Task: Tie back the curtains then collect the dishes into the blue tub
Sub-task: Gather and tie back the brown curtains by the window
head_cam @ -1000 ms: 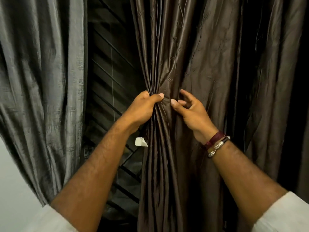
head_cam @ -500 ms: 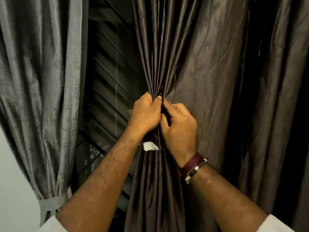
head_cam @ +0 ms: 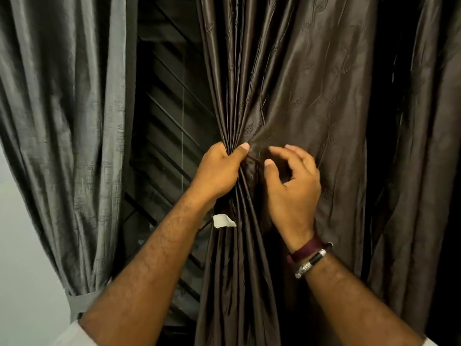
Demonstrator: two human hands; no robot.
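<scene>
A dark brown satin curtain [head_cam: 311, 96] hangs on the right and fills most of the view. My left hand [head_cam: 218, 172] is clenched around a bunch of its gathered pleats at mid height. My right hand [head_cam: 291, 178] hovers just to the right of that bunch, fingers spread and curled, fingertips close to the fabric but holding nothing. A small white tag [head_cam: 223, 220] sticks out from the curtain's edge below my left hand. On the left, a grey curtain [head_cam: 62, 121] is drawn in at its bottom by a grey tie-back band [head_cam: 82, 302]. No dishes or blue tub are in view.
Between the two curtains a dark window with slanted metal bars [head_cam: 169, 126] shows. A pale wall [head_cam: 22, 270] lies at the lower left. My right wrist wears a maroon band and a black-and-silver bracelet [head_cam: 310, 258].
My right hand let go of the gathered pleats and opened, shifting to the right. My left hand kept its grip on the bunch.
</scene>
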